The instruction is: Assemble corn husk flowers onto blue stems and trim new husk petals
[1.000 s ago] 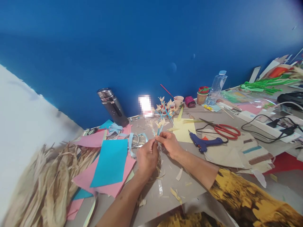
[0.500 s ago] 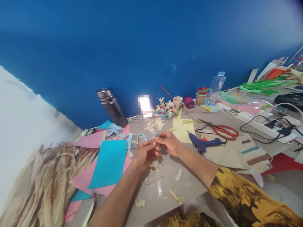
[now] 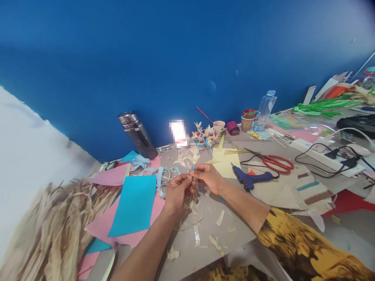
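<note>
My left hand (image 3: pixel 176 191) and my right hand (image 3: pixel 208 176) meet over the grey table (image 3: pixel 202 234), both pinching the blue-wrapped stem of a small cream husk flower sprig (image 3: pixel 187 158). The sprig's pale petals stick up just beyond my fingertips. Bits of husk trimmings (image 3: pixel 193 207) lie under my hands. A finished bunch of husk flowers on blue stems (image 3: pixel 203 134) stands a little farther back.
Dried corn husks (image 3: pixel 55 226) pile at the left, beside cyan paper (image 3: pixel 133 205) on pink sheets. A steel flask (image 3: pixel 136 134) stands by the blue wall. Right of my hands lie yellow paper (image 3: pixel 227 162), a blue glue gun (image 3: pixel 250 177), red scissors (image 3: pixel 275 162), a power strip (image 3: pixel 325 158), cups and a water bottle (image 3: pixel 263 111).
My left hand has turned from covering the stem to pinching it with its fingertips. The flower sprig has tipped slightly to the left. The view has shifted a little.
</note>
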`<state>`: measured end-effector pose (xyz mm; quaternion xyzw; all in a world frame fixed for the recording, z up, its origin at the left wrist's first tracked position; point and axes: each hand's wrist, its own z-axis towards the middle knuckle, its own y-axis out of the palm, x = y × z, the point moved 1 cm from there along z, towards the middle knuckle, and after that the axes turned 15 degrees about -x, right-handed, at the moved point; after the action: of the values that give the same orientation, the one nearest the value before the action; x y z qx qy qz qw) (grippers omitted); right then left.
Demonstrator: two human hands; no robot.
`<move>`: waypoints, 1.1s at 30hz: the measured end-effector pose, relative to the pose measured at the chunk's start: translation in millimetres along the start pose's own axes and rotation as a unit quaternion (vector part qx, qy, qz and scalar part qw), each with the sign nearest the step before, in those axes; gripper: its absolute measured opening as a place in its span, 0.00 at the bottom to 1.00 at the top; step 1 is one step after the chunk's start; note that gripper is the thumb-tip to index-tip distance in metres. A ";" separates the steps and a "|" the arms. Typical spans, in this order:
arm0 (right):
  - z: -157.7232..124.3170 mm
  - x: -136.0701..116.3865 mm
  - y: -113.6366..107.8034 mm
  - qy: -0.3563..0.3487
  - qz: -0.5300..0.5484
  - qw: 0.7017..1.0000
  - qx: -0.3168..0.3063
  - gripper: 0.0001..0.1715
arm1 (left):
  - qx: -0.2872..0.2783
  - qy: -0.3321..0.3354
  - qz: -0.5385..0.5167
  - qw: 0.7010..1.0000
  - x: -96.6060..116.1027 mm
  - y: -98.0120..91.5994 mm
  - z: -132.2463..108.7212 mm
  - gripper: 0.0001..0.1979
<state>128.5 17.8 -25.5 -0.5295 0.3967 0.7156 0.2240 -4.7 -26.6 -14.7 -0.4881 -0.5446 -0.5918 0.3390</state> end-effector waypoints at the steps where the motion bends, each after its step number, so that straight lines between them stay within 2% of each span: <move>1: -0.1 -0.5 0.7 -0.003 -0.011 1.000 0.010 0.21 | 0.014 0.008 0.017 1.000 -0.8 0.2 -0.2 0.14; 4: -0.4 -2.2 5.4 -0.003 -0.033 0.999 0.043 0.19 | 0.053 0.032 0.090 0.994 -3.2 2.0 -1.3 0.13; 6: -0.2 -2.4 8.6 0.004 -0.034 0.996 0.088 0.21 | 0.067 0.042 0.121 0.989 -4.7 4.5 -2.4 0.12; 9: 0.4 -1.1 10.8 0.024 -0.046 0.987 0.154 0.21 | 0.072 0.048 0.127 0.988 -6.7 9.3 -3.7 0.12; 11: 1.0 -0.4 10.4 0.029 -0.066 0.984 0.165 0.23 | 0.065 0.049 0.118 0.990 -8.2 12.0 -3.8 0.11; 13: 1.2 -0.5 8.9 0.022 -0.070 0.985 0.156 0.25 | 0.053 0.052 0.104 0.992 -10.2 13.1 -3.1 0.11; 18: 0.6 -2.7 6.0 0.019 -0.028 0.994 0.107 0.22 | 0.033 0.059 0.061 0.996 -16.5 9.5 -0.4 0.11; 23: -0.2 -3.1 8.1 -0.001 -0.004 0.998 0.057 0.20 | 0.051 0.078 0.053 0.994 -18.7 4.9 1.1 0.11; 27: -0.7 -0.7 8.4 -0.006 0.017 0.998 0.052 0.20 | 0.053 0.074 0.062 0.994 -18.2 4.6 1.4 0.11; 33: -3.3 -0.5 9.8 0.009 -0.015 0.999 0.046 0.17 | 0.033 0.079 0.093 0.992 -16.6 8.6 -0.7 0.11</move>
<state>123.3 9.5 -22.2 -0.5307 0.4231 0.6884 0.2558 8.1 -31.0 -27.6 -0.4768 -0.4874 -0.5760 0.4509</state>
